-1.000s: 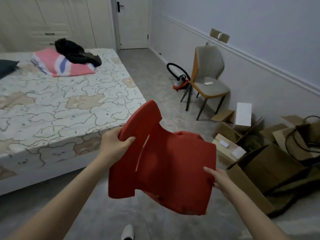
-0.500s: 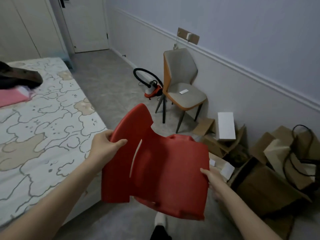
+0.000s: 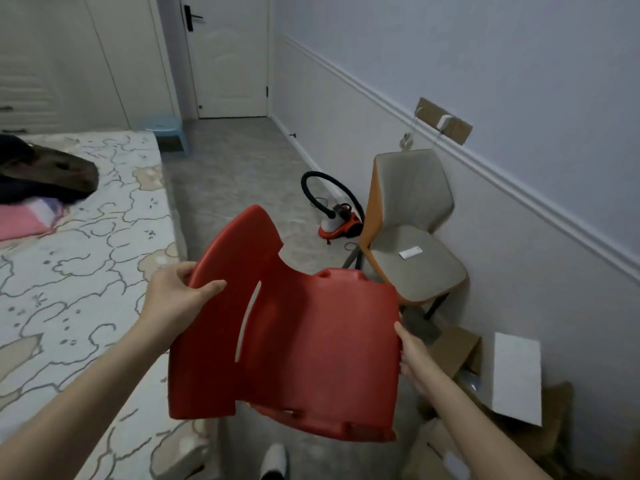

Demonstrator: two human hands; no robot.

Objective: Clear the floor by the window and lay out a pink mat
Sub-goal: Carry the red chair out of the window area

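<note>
Both bare forearms reach forward from the lower corners; the left hand (image 3: 173,299) curls at the red plastic piece's (image 3: 304,348) left edge, thumb lying across its face; the right hand (image 3: 414,358) grips its right edge, fingers hidden behind.

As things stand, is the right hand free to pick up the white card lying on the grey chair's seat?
Probably not: the right hand grips the edge of the red plastic seat, which both hands carry. The white card lies uncovered on the grey chair.
</note>
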